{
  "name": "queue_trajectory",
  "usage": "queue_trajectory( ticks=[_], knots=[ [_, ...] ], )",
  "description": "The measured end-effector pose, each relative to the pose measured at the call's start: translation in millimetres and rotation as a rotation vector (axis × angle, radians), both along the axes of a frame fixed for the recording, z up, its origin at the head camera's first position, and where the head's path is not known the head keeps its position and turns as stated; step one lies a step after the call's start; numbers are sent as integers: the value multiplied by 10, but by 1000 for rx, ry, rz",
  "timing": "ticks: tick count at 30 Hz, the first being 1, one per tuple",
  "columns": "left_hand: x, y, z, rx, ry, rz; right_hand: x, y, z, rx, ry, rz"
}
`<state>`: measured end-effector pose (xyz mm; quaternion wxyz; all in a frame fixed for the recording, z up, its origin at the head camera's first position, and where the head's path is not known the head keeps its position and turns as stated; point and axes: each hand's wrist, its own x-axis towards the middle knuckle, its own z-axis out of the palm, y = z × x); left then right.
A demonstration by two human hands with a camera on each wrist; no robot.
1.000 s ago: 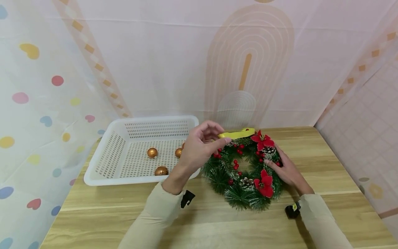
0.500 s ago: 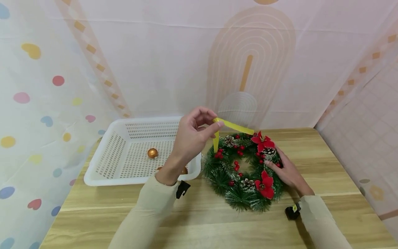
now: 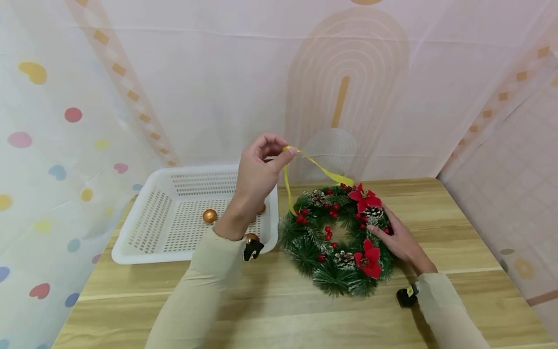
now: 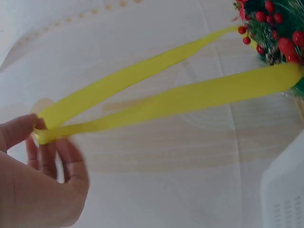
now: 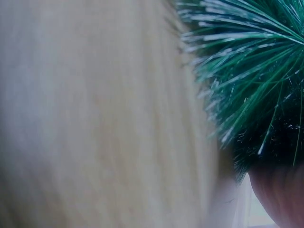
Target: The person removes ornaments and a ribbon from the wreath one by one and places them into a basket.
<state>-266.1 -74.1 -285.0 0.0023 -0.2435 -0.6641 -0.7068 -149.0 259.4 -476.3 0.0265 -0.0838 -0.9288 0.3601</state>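
In the head view a green wreath (image 3: 305, 254) with red flowers, berries and pinecones lies on the table. A yellow ribbon loop (image 3: 337, 178) rises from its far side. My left hand (image 3: 256, 177) pinches the top of this loop between thumb and fingers, raised above the basket's right side. Both strands of the ribbon (image 4: 175, 102) stretch toward the wreath in the left wrist view. My right hand (image 3: 403, 245) grips the wreath's right edge, thumb on top; its other fingers are partly hidden. The right wrist view shows frosted needles (image 5: 256, 57) close up.
A white perforated basket (image 3: 139, 255) stands left of the wreath. It holds gold balls, one of them (image 3: 209, 216) plainly visible, others partly behind my left arm. A patterned cloth backdrop (image 3: 218, 97) rises behind the wooden table (image 3: 305, 320).
My left hand has moved up and to the left, drawing the yellow ribbon up from the wreath into a raised loop. The right hand and the wreath have stayed nearly still.
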Motion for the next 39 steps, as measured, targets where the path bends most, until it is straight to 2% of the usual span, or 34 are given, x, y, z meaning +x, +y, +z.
queue_trajectory(
  ticks=[3, 5, 7, 10, 15, 18, 21, 27, 32, 35, 39],
  knots=[
    [-45, -44, -29, -24, -48, -16, -6, -3, -3, -6, 1, 3],
    [-76, -72, -59, -48, -56, -25, -7, -2, -5, -16, -3, 2],
    [-107, -97, -93, -82, -52, -9, -8, -1, -4, -16, -4, 0],
    [-156, -134, -143, -136, -16, 33, -8, -7, 6, -6, -6, -2],
    [-232, -194, -208, -240, 82, 92, -4, -18, 15, 3, -7, -5],
    [-262, -232, -213, -253, 109, 114, -5, -24, 13, 0, -9, -5],
    [-264, -265, -180, -214, 116, 112, -6, -28, 14, -2, -10, -7],
    [-213, -286, -55, -87, 140, 55, -8, -16, 24, -6, -12, -3],
    [-153, -258, 2, -5, 90, 14, -7, -14, 20, -2, -9, -4],
    [-134, -238, 50, 72, 61, 30, -6, -16, 16, -7, -8, -5],
    [-132, -249, 128, 182, 64, 87, -1, -14, 15, -9, -4, -5]
  ],
)
